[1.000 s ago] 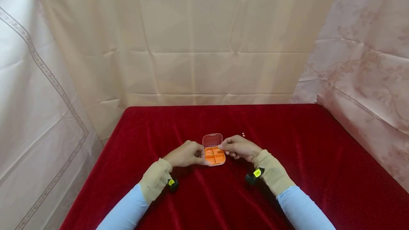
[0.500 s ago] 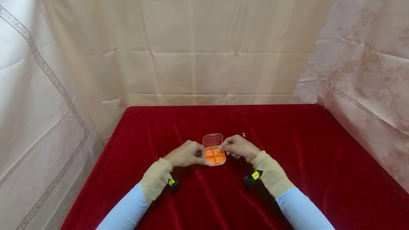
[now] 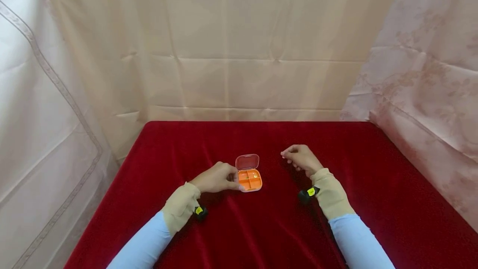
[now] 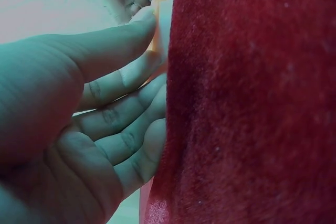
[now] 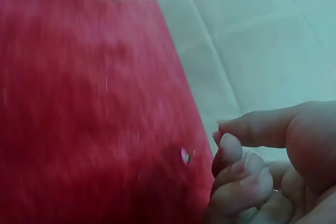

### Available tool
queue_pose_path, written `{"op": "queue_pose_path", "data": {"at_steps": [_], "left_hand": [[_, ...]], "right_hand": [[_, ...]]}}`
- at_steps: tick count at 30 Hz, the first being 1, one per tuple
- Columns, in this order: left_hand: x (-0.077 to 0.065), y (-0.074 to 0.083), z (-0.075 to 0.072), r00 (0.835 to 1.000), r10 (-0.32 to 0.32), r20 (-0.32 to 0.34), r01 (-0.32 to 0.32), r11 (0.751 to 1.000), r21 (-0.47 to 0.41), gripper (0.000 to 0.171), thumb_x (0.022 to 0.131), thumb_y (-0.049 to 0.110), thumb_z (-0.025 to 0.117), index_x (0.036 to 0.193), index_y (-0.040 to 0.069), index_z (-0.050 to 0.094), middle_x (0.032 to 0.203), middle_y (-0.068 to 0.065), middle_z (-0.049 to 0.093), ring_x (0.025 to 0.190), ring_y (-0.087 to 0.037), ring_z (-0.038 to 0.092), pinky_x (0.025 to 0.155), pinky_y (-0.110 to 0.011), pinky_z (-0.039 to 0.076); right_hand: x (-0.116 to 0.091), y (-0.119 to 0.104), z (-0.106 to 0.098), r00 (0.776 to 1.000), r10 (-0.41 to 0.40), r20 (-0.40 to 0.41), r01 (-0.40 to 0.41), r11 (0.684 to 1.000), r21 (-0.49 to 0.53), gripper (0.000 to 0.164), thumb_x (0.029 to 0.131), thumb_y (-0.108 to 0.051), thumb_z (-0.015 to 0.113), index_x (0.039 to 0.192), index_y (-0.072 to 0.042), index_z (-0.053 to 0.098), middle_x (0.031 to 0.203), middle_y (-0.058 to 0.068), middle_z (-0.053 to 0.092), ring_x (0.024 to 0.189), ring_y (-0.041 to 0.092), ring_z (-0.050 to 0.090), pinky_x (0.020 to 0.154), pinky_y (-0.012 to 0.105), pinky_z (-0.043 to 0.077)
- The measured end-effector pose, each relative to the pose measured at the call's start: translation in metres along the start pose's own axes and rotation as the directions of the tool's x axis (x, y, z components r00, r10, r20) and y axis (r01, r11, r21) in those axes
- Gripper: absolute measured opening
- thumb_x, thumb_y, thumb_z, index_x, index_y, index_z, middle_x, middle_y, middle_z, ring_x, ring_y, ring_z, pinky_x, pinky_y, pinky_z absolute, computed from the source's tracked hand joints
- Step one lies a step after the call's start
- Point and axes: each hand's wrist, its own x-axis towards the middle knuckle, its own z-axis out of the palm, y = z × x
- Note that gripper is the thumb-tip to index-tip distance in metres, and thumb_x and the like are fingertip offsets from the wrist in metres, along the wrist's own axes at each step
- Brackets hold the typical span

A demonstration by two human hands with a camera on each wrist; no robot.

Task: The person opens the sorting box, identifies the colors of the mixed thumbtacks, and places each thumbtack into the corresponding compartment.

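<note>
An orange pill box (image 3: pixel 250 184) with compartments stands on the red cloth in the head view, its clear lid (image 3: pixel 247 162) tipped back. My left hand (image 3: pixel 217 177) pinches its left side between thumb and fingers. In the left wrist view the thumb (image 4: pixel 113 51) lies along the box's edge (image 4: pixel 165 22). A small pale pill (image 3: pixel 255 175) lies in the far right compartment. My right hand (image 3: pixel 301 159) hovers right of the box, fingers curled, thumb close to the index fingertip. In the right wrist view a small pinkish pill (image 5: pixel 185 155) lies on the cloth beside those fingertips.
Red velvet cloth (image 3: pixel 179 148) covers the table. Beige fabric (image 3: pixel 231 53) hangs behind its far edge, with patterned pale curtains (image 3: pixel 429 74) on the right and a white one (image 3: pixel 45 144) on the left. Each wrist wears a small dark camera (image 3: pixel 307 195).
My right hand has left the box's far right compartment and moved right and away to the small pills on the cloth. The left hand keeps holding the box.
</note>
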Motion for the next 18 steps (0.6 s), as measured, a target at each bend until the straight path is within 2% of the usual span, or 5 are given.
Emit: {"op": "queue_pose_path", "data": {"at_steps": [6, 12, 18], "left_hand": [[-0.001, -0.002, 0.002, 1.0, 0.0, -0.002, 0.0, 1.0, -0.006, 0.023, 0.085, 0.034, 0.075, 0.077, 0.018, 0.06, 0.071, 0.01, 0.055, 0.067, -0.006, 0.049, 0.061, -0.021, 0.042], [0.0, -0.002, 0.002, 1.0, 0.003, -0.017, -0.003, 1.0, -0.01, 0.023, 0.084, 0.033, 0.076, 0.077, 0.018, 0.06, 0.072, 0.009, 0.057, 0.068, -0.007, 0.052, 0.062, -0.022, 0.045], [0.001, -0.002, 0.0, 1.0, -0.015, -0.014, 0.015, 1.0, 0.004, 0.024, 0.083, 0.034, 0.077, 0.077, 0.019, 0.06, 0.072, 0.009, 0.057, 0.069, -0.007, 0.054, 0.064, -0.022, 0.046]], "right_hand": [[0.008, 0.013, -0.005, 0.998, 0.051, -0.044, -0.052, 0.998, -0.018, 0.026, 0.095, -0.025, 0.064, 0.107, -0.002, 0.063, 0.077, 0.006, 0.057, 0.053, 0.01, 0.042, 0.048, 0.026, 0.04], [0.012, 0.019, 0.002, 0.993, 0.001, -0.12, -0.019, 0.989, -0.144, 0.025, 0.092, -0.031, 0.067, 0.101, -0.008, 0.064, 0.077, 0.008, 0.06, 0.051, 0.014, 0.045, 0.046, 0.028, 0.041], [0.013, 0.02, 0.006, 0.99, -0.025, -0.137, -0.006, 0.976, -0.217, 0.024, 0.092, -0.032, 0.066, 0.098, -0.009, 0.065, 0.076, 0.007, 0.061, 0.052, 0.016, 0.049, 0.045, 0.029, 0.041]]}}
